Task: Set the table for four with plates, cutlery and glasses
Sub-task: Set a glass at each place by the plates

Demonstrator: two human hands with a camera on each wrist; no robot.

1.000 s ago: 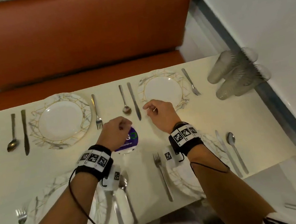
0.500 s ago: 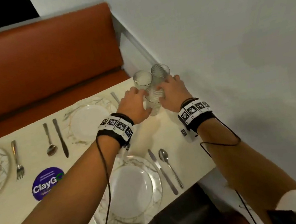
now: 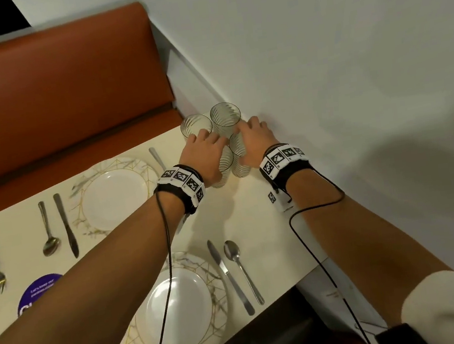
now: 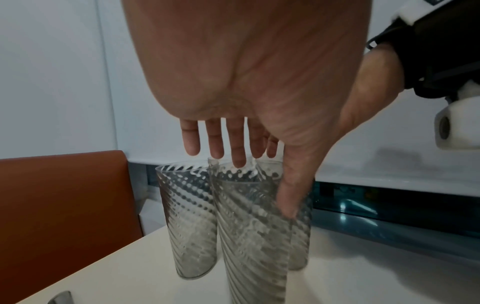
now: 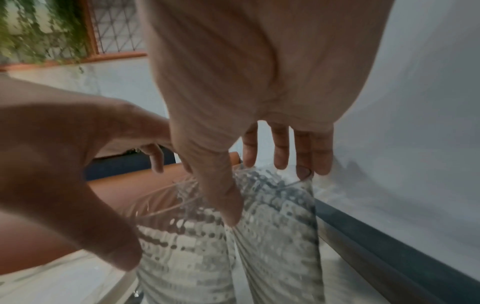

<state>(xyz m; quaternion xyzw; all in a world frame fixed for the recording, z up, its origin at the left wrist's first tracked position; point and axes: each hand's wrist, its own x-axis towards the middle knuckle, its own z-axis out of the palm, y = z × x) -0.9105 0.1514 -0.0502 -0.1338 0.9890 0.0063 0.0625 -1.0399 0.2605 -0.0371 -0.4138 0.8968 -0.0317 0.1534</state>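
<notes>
Four clear ribbed glasses (image 3: 224,140) stand close together at the far end of the cream bench (image 3: 257,214), in the upper middle of the head view, right by the white wall (image 3: 320,58). Both hands are on them. The left hand (image 3: 206,154) reaches over the near left glass, thumb down its side and fingers loose over the rim — the grip is not yet closed. The right hand (image 3: 254,139) is over the near right glass, thumb pressed on its side and a fingertip on the far rim. Whether that grip is tight I cannot tell.

I think the step is picking up glasses to carry to the places. To do it well, each hand should wrap round one glass, low on the side, and lift straight up. The glasses touch, so a tilted lift could knock the two behind.

Other things are near. A white plate with gold lines (image 3: 115,195) sits in the middle left of the frame, with a silver knife (image 3: 66,224) and silver spoon (image 3: 47,233) beside it. Another plate (image 3: 180,305) like it lies at the bottom, under the left arm, with its own knife and spoon to the right. The orange seat (image 3: 58,87) fills the upper left. The wall is tight on the right — little room there.
</notes>
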